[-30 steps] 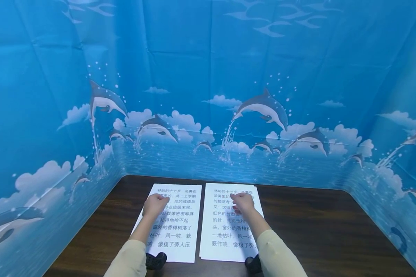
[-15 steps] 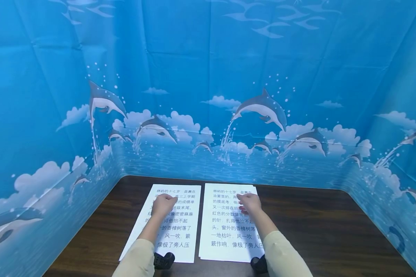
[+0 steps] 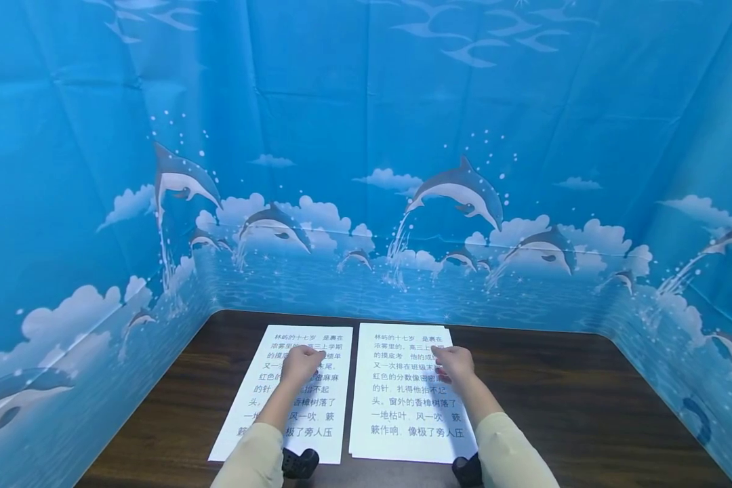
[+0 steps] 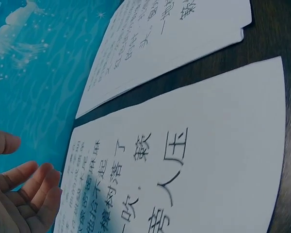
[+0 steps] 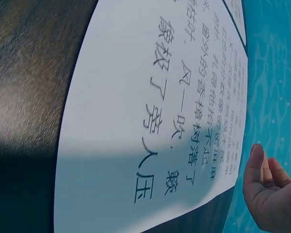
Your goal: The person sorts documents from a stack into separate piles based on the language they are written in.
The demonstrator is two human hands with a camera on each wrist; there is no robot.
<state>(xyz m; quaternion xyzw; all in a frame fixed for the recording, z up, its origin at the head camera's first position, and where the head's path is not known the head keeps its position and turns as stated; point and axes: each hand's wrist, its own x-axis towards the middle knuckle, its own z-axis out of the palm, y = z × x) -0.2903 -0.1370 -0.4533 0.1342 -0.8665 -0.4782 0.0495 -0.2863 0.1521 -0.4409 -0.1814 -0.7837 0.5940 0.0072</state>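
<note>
Two lots of white paper printed with Chinese text lie side by side on the dark wood table. My left hand [image 3: 301, 366] is over the upper part of the left paper [image 3: 327, 450], its fingers loosely bent with nothing between them. Over the right edge of the right paper stack [image 3: 396, 445] is my right hand [image 3: 455, 364], also holding nothing. In the left wrist view the left thumb and fingers [image 4: 41, 189] stand apart. The right wrist view shows the right hand's fingers [image 5: 254, 170] relaxed and away from the sheet.
A narrow strip of table separates the papers. The right stack's sheets are slightly offset at the edges. A blue dolphin-print curtain [image 3: 366, 169] rises behind and beside the table [image 3: 555, 407]. Black wrist-worn devices [image 3: 300, 463] sit below both forearms.
Both hands have shifted to the right above the papers, keeping about the same spacing. The papers have not visibly moved.
</note>
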